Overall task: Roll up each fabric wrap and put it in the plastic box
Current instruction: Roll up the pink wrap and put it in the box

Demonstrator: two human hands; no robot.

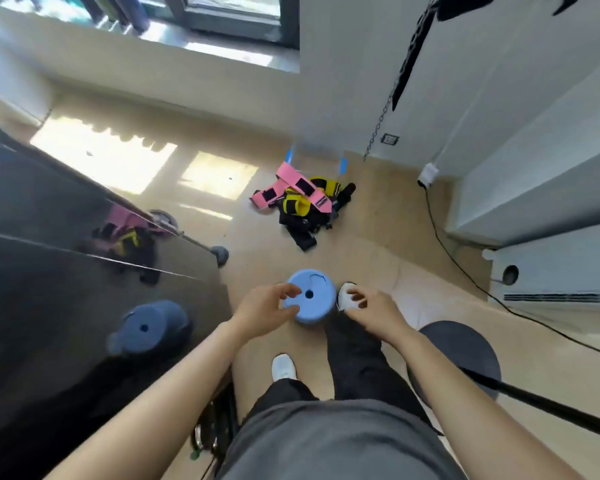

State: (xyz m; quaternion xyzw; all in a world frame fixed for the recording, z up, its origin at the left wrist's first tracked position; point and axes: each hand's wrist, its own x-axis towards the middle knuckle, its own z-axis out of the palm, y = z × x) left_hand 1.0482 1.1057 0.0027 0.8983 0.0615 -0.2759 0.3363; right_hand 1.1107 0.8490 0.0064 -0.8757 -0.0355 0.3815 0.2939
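A tangled pile of fabric wraps (303, 202) in pink, yellow and black lies on the tiled floor near the far wall. Right behind it stands a clear plastic box (315, 160) with blue clips; its walls are hard to make out. My left hand (265, 311) hovers in front of me over the left edge of a blue round stool (314, 303), fingers loosely curled and holding nothing. My right hand (373, 311) is beside it, over my white shoe (345, 297), also loosely curled and empty. Both hands are far from the wraps.
A dark mirrored panel (66, 271) fills the left side and reflects the stool and wraps. A black round stand base (465, 355) with a pole sits at my right. A black cable (447, 251) runs from a white plug along the right wall.
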